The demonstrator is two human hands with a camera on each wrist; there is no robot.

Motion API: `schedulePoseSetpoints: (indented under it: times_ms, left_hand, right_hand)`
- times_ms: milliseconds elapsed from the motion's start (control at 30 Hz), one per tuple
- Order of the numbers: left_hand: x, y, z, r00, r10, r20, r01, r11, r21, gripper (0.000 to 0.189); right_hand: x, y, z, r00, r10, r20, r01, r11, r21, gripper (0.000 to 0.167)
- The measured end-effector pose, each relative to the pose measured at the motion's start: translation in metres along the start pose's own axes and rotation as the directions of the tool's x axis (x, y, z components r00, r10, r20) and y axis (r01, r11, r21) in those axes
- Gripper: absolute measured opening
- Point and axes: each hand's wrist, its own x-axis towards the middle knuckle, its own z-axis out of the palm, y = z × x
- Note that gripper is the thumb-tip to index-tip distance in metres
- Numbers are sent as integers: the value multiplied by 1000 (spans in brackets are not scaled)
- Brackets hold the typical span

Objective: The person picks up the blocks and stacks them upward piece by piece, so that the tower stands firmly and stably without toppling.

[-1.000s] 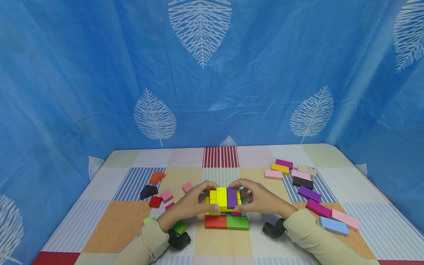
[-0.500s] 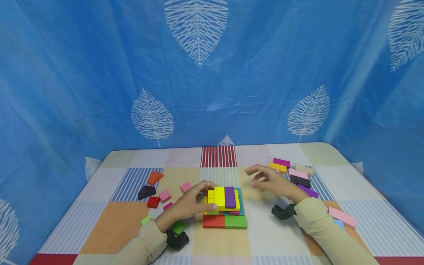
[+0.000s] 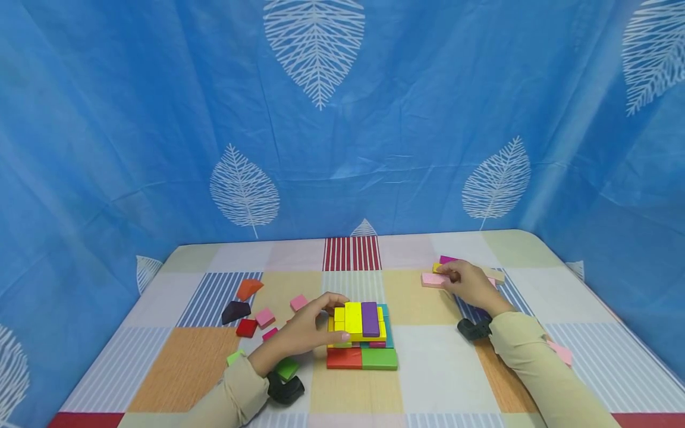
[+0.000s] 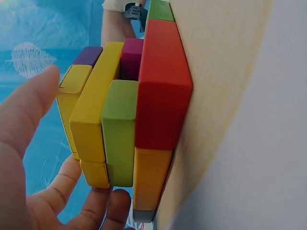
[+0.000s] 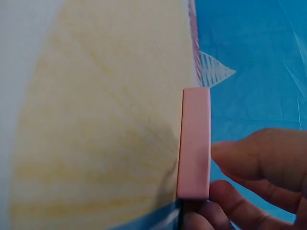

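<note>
My left hand (image 3: 307,328) holds the left side of a layered stack of wooden blocks (image 3: 353,318), thumb in front and fingers behind. On top lie a yellow block and a purple block (image 3: 370,319). Lower layers show a lime green block (image 4: 120,129), a magenta block (image 4: 131,58) and, at the base, a red block (image 4: 160,76) beside a green block (image 3: 379,358). Farther right, my right hand (image 3: 473,288) grips a light pink block (image 5: 195,143) at its right end, thumb and bent fingers close against it; the block lies on the table.
Behind the right hand are a magenta block (image 3: 447,259), a beige block (image 3: 493,274) and others partly hidden. Left of the stack lie an orange piece (image 3: 249,289), a black piece (image 3: 235,312), a red block (image 3: 247,327) and several pink and green blocks. A blue curtain (image 3: 342,119) stands behind.
My right hand has left the stack's right side, moved right and back, and come down on the light pink block. My left hand stays at the stack.
</note>
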Motion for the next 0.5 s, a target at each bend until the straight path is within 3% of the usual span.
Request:
schedulePoseSetpoints:
  times_ms: [233, 500]
  left_hand:
    - [-1, 2, 0, 1000, -10, 5, 10, 1000, 11, 66]
    - [-1, 2, 2, 999, -46, 1, 46, 999, 7, 64]
  right_hand:
    - [0, -4, 0, 995, 16, 98, -21, 999, 49, 35]
    - [-3, -9, 5, 997, -8, 71, -2, 990, 140, 29]
